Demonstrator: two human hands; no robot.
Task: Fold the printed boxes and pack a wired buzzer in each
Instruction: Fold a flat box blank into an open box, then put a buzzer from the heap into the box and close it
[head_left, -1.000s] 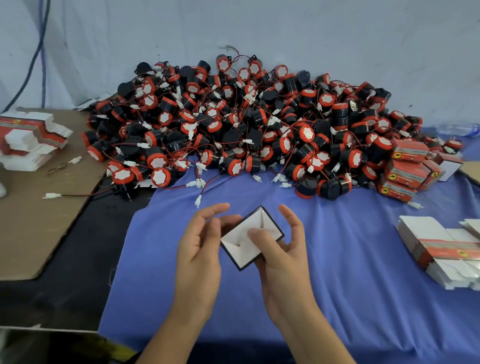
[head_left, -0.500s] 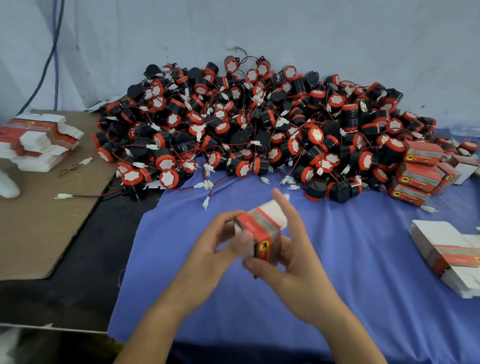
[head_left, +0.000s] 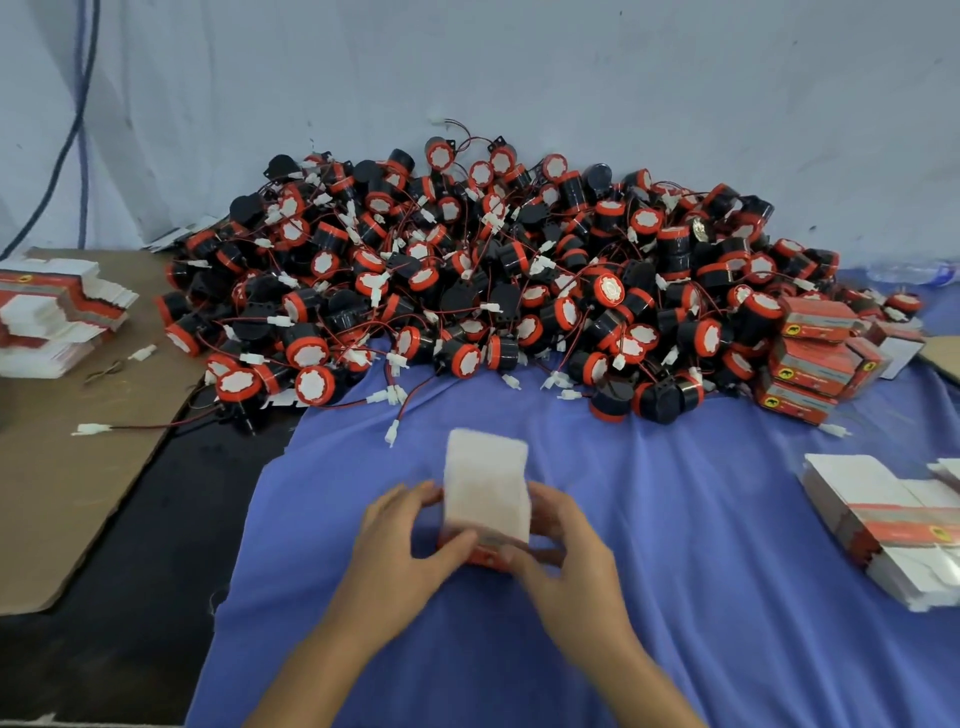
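Note:
A small red printed box (head_left: 485, 501), blurred by motion, sits between both hands low in the middle of the blue cloth (head_left: 701, 519). Its white flap stands up and points away from me. My left hand (head_left: 402, 545) grips the box's left side, thumb on the red front. My right hand (head_left: 566, 551) grips the right side with curled fingers. Behind them lies a big heap of black-and-red wired buzzers (head_left: 493, 280) with white connectors.
Several folded red boxes (head_left: 810, 358) stand at the heap's right end. Flat box blanks (head_left: 893, 525) are stacked at the right edge; more flat blanks (head_left: 57, 312) lie on brown cardboard (head_left: 62, 493) at the left. A wall rises just behind the heap.
The box went from open with its white inside showing, to turned red side toward me, to now with the white flap raised. Both hands sank slightly toward the cloth.

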